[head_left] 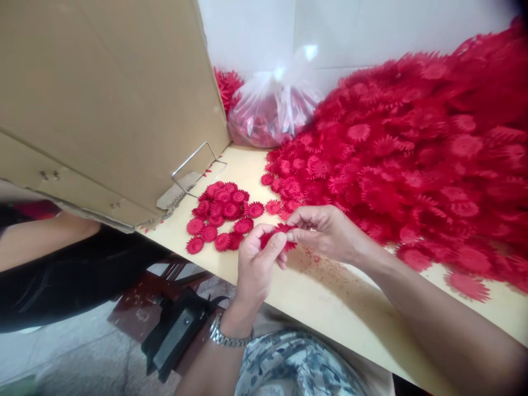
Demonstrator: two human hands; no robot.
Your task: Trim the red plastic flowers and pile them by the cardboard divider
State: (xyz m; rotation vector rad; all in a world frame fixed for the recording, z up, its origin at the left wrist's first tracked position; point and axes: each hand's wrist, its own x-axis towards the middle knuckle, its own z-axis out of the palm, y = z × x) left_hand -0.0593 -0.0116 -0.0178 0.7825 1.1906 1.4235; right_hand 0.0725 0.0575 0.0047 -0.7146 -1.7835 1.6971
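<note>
At the far left, another person's bare forearm (45,239) shows below a tall brown cardboard panel (103,99), above smooth black cloth (70,280). The panel is flat and matt, with a ragged lower edge; near its right-hand corner lies a torn cardboard scrap (177,192) with a corrugated edge. Just beside it stands a thin, shiny bent-wire frame (189,159) of squared loops. Lower down, beneath the table's edge, is a black object (181,330) with a finely meshed surface.

To the right of the wire, on the smooth, pale yellow tabletop (247,168), sits a small cluster of red toothed discs (225,203), round and layered like little flowers, some overlapping. The person's left hand (259,256), with a metal-link watch (231,333) at the wrist, has its thumb and fingers closed on a red toothed piece (291,246), which is held above the tabletop between both hands. Behind, a crinkled, translucent plastic bag (272,113) bulges with red contents. Below the hands, a blue-grey patterned cloth (297,366) lies in soft folds.

The right hand (324,234) pinches the same piece between thumb and fingertips. Fine red crumbs (325,269) speckle the surface beneath it. Farther right rises a great heap of red fringed pieces (404,159), spiky-edged and densely packed, climbing against the pale, glossy wall (363,27).
</note>
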